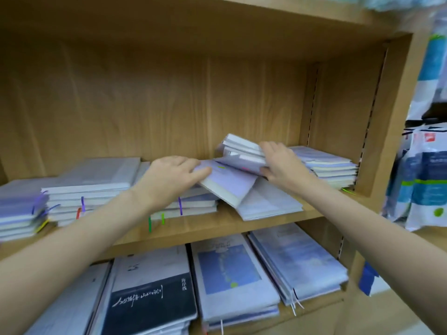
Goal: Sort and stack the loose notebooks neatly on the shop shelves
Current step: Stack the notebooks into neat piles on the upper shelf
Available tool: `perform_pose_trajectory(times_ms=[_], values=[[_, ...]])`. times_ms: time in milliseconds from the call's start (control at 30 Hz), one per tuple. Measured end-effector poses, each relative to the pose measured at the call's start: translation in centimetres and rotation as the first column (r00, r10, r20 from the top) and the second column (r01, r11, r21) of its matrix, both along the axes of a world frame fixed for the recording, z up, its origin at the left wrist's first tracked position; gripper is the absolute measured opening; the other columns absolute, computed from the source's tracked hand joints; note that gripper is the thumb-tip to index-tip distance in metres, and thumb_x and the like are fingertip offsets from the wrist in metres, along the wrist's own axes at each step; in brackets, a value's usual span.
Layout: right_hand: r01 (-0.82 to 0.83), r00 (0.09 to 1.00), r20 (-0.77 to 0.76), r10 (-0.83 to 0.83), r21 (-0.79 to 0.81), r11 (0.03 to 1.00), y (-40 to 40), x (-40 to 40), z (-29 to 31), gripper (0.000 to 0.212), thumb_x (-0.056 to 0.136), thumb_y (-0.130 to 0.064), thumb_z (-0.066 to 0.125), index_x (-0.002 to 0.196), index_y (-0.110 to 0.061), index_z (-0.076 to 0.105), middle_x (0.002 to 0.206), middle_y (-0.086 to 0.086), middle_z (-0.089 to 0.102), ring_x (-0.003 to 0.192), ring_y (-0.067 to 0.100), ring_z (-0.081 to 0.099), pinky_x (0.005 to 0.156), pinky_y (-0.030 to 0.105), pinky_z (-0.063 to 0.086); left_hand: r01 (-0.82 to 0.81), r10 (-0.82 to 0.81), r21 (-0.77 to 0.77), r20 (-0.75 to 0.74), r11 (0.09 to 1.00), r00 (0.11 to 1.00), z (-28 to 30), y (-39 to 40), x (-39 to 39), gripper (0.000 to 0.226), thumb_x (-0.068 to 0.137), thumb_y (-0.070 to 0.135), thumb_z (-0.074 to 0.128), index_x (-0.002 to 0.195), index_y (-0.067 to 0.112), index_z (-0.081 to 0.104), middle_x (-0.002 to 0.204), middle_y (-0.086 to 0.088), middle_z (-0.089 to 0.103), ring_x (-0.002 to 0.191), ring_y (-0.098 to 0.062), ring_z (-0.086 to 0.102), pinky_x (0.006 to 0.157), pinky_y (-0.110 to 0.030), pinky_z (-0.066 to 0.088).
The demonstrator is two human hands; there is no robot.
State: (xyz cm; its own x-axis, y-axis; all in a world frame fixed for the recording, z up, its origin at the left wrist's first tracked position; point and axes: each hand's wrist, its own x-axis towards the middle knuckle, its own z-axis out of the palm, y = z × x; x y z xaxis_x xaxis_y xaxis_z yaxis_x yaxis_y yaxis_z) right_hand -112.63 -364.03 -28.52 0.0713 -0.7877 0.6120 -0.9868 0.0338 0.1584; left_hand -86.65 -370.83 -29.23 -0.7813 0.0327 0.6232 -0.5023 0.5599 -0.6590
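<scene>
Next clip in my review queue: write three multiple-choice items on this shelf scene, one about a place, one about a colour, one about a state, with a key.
1. Where does the tilted lilac-covered notebook lie?
A. On the upper wooden shelf board, propped between two stacks
B. On the lower shelf
C. On the floor

2. What colour is the ribbon marker hanging over the upper shelf's front edge near the middle?
A. Yellow
B. Green
C. Black

3. What is the right hand doing?
A. Hanging idle
B. Pointing at the back panel
C. Gripping a small tilted bundle of white-edged notebooks

Key: 1 A, the notebook slants across the upper board, under the left hand. 2 B, the strip over the edge is bright green. 3 C, the thumb sits under the bundle and the fingers lie over it.
</scene>
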Motion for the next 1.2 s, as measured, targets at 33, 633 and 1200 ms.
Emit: perform_pose_trajectory(times_ms=[33,633,1200], values=[[0.013,1.0,-0.005,-0.013,-0.043,0.999,0.1,-0.2,0.6,0.042,0.085,-0.01,0.058,0.122,0.001,0.045,0.114,0.019,0.052,0.102,0.039,0.048,0.08,0.044,0.037,-0.034,0.034,0.008,-0.031,0.999,0.999,0.6,-0.1,1.0,0.038,0.067,0.001,0.039,0.101,0.018,0.046,0.077,-0.005,0.066,0.057,-0.023,0.063,0.039,-0.026,0.038],[-0.108,0.991,-0.065,0.117,0.132,0.985,5.9,-2.4,-4.9,0.069,0.07,-0.022,0.073,0.129,-0.019,0.036,0.13,0.006,0.044,0.114,0.031,0.044,0.094,0.045,0.033,-0.829,0.782,0.26,0.282,0.496,0.556,0.9,1.8,-1.7,0.034,0.088,0.006,0.053,0.118,0.022,0.054,0.117,0.005,0.062,0.111,-0.017,0.059,0.07,-0.024,0.038],[-0.026,0.99,0.14,-0.015,0.286,0.958,2.3,-4.3,-2.9,0.094,0.059,-0.068,0.07,0.134,-0.024,0.034,0.136,-0.001,0.039,0.128,0.025,0.038,0.112,0.043,0.013,-0.322,0.291,0.296,0.144,0.9,0.946,-2.7,0.9,-1.7,0.045,0.048,0.03,0.091,0.083,0.02,0.065,0.115,-0.01,0.065,0.092,-0.035,0.065,0.072,-0.043,0.052]])
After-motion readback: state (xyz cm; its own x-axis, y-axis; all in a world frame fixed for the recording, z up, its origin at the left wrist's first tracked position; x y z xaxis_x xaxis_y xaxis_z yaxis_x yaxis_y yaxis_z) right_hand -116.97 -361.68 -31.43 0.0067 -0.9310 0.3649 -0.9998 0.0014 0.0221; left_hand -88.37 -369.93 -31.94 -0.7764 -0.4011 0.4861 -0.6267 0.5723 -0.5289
